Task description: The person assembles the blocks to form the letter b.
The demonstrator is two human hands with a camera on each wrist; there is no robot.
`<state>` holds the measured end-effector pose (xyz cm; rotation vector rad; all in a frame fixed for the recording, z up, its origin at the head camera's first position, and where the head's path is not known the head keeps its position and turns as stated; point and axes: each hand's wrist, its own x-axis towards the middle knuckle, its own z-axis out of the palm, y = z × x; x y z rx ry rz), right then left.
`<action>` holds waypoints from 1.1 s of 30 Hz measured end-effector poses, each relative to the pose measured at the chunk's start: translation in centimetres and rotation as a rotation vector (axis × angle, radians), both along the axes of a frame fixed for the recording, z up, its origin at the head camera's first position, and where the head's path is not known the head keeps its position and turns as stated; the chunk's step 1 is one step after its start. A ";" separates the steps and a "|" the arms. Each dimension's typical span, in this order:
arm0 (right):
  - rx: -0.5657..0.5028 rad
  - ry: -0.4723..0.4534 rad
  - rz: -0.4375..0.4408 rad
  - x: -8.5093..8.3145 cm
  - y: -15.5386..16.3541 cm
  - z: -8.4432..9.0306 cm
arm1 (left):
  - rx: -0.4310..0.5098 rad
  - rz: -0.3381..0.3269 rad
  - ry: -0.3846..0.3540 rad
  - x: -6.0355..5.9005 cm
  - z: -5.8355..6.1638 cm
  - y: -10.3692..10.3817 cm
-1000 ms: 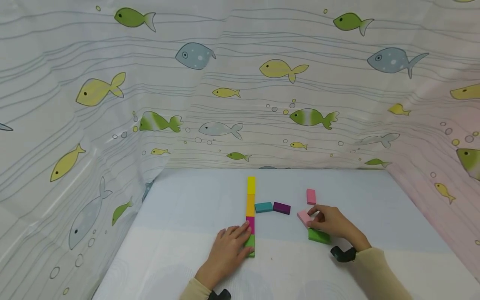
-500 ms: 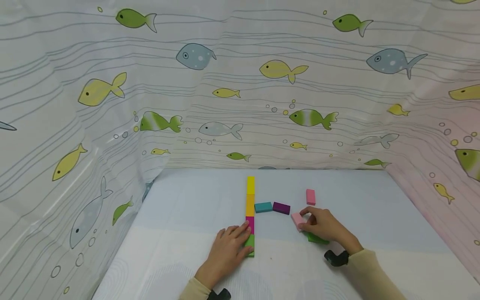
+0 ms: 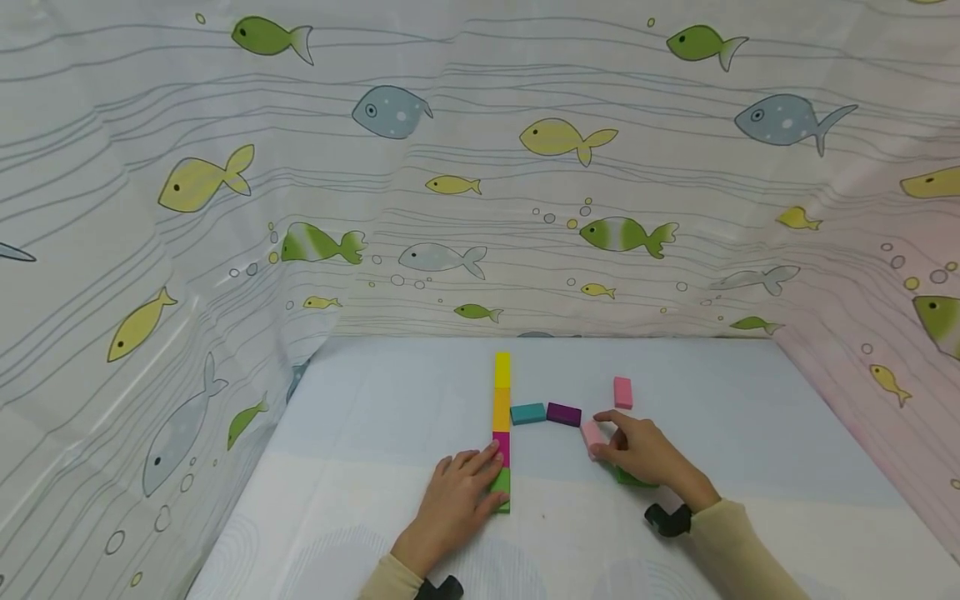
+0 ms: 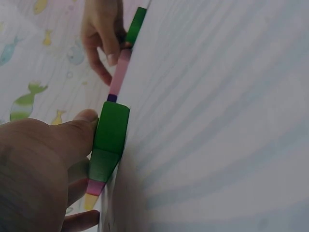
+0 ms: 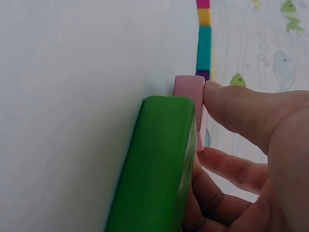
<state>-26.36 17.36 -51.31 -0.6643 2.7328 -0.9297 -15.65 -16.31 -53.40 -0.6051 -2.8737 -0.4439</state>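
My right hand (image 3: pixel 651 450) pinches a light pink block (image 3: pixel 589 439) between thumb and index finger, its far end beside the purple block (image 3: pixel 564 414). That purple block lies end to end with a teal block (image 3: pixel 528 414), which meets a straight column of blocks. Yellow (image 3: pixel 502 369), orange (image 3: pixel 502 408), magenta (image 3: pixel 503 438) and green (image 3: pixel 504 481) make up the column, from far to near. My left hand (image 3: pixel 452 500) rests on its near part, fingers extended over the magenta and green blocks. Another green block (image 5: pixel 154 164) lies under my right hand, partly hidden in the head view.
A darker pink block (image 3: pixel 623 392) lies apart, beyond my right hand. The pale table (image 3: pixel 390 392) is backed by a fish-patterned curtain (image 3: pixel 480 225) that also hangs along both sides.
My right hand has slid the light pink block leftward and turned it slightly, bringing its far end up to the purple block. My left hand has stayed in place.
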 end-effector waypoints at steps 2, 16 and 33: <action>-0.004 0.014 0.012 0.0 0.0 0.0 | -0.002 0.000 0.005 0.0 0.0 0.0; 0.005 0.020 0.033 -0.1 0.2 -0.3 | 0.001 -0.004 0.055 -0.1 -0.4 -0.1; -0.016 -0.046 0.030 -3.1 -1.0 -0.3 | 0.020 -0.012 0.041 -0.1 -0.4 -0.1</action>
